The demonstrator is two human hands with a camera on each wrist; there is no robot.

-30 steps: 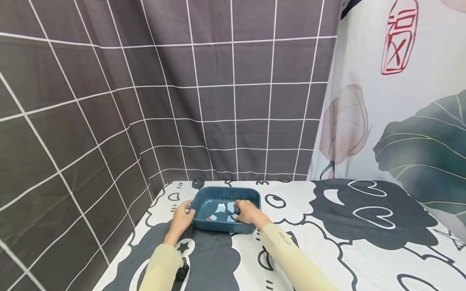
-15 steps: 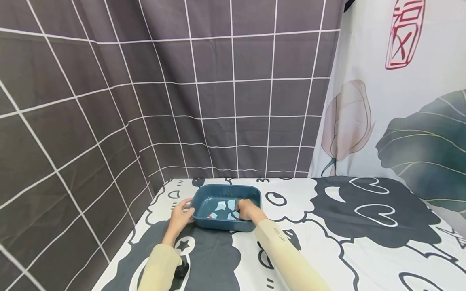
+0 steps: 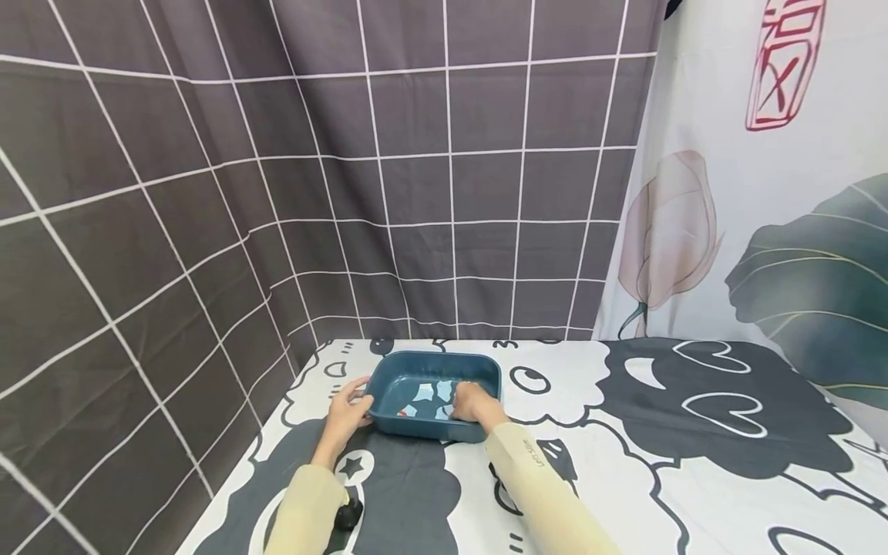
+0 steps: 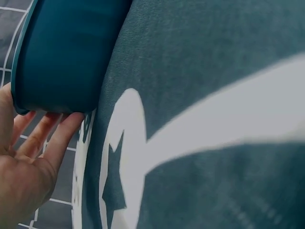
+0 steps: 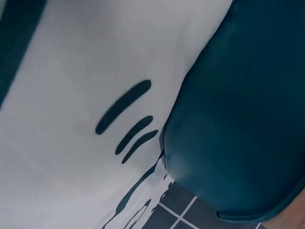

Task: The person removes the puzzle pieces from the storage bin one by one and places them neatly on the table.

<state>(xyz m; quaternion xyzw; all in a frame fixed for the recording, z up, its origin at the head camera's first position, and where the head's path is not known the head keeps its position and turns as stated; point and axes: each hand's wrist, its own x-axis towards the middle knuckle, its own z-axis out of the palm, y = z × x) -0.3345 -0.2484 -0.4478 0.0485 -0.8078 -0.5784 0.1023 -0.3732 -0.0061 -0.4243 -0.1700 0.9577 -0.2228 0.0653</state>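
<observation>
A dark teal, rounded rectangular basin point(image 3: 388, 385) stands on the patterned cloth. Flat, light-blue pieces point(image 3: 424, 392) with irregular outlines lie on its bottom, and one at the near left point(image 3: 407, 412) shows a bit of red. My left hand point(image 3: 347, 411) holds the basin's left end, thumb near the rim. In the left wrist view its fingers point(image 4: 62, 136) reach the outer wall. My right hand point(image 3: 474, 402) is inside the right half, over the pieces. Its fingertips are hidden, so I cannot tell whether it grips one. The right wrist view shows mostly the basin's outer wall point(image 5: 228, 129).
A white and dark-grey cartoon cloth point(image 3: 597, 493) covers the table. Behind and to the left hangs a grey curtain with white grid lines point(image 3: 416, 185). A white curtain with flower and leaf prints point(image 3: 694, 92) hangs at the right.
The fingers of my right hand have shifted slightly right inside the basin and are now more hidden. My left hand stays at the basin's left end. The head view has shifted slightly.
</observation>
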